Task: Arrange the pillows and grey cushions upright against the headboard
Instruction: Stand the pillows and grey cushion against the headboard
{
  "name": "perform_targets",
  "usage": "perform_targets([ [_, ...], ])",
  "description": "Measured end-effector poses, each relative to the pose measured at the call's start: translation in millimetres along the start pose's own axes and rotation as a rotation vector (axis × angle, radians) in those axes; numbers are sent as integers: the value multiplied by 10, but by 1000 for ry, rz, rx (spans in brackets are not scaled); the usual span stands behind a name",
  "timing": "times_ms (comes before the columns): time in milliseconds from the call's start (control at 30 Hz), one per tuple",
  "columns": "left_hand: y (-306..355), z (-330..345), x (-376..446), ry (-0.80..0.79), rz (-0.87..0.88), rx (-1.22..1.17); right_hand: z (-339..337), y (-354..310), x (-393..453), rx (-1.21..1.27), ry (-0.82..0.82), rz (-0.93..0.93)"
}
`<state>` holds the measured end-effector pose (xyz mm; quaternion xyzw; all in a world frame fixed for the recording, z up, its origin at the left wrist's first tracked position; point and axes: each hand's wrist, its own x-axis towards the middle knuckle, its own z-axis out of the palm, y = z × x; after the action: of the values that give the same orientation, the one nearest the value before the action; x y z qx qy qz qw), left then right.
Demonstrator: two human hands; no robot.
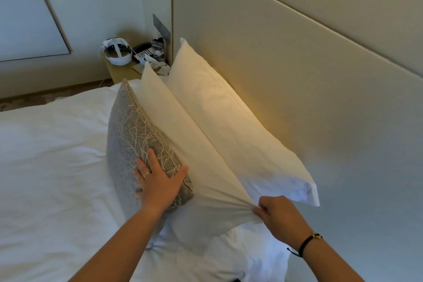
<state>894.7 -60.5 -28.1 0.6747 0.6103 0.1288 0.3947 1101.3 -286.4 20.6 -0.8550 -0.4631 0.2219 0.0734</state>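
Two white pillows stand upright in a row: the back pillow leans on the beige headboard, and the front pillow rests against it. A grey cushion with pale thread patterning stands upright in front of them. My left hand lies flat with spread fingers on the near end of the grey cushion. My right hand pinches the near corner of the front pillow's case, bunching the fabric. More white bedding lies below my arms.
The white duvet covers the bed to the left. A bedside table at the far end carries a white headset, a black telephone and small items. The wall and floor lie beyond.
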Motion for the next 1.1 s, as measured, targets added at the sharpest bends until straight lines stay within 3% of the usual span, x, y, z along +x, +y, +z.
perform_targets([
  [200,36,58,-49,-20,-9,23,137,40,-51,-26,-62,28],
  [300,8,48,-27,-16,2,20,-53,137,-114,9,-7,14],
  [367,-16,47,-24,-7,12,12,-249,241,-179,23,169,13],
  [467,-34,67,-98,-8,23,15,-508,507,-181,-146,483,78],
  [567,-19,109,-230,-4,26,26,-657,696,-83,-254,320,298],
  [633,0,118,-284,2,22,45,-697,821,-17,-317,220,344],
  [867,61,123,-448,51,2,76,-797,1368,-58,-245,246,271],
  [1100,151,311,-814,88,-4,46,-598,1498,-47,-155,241,184],
])
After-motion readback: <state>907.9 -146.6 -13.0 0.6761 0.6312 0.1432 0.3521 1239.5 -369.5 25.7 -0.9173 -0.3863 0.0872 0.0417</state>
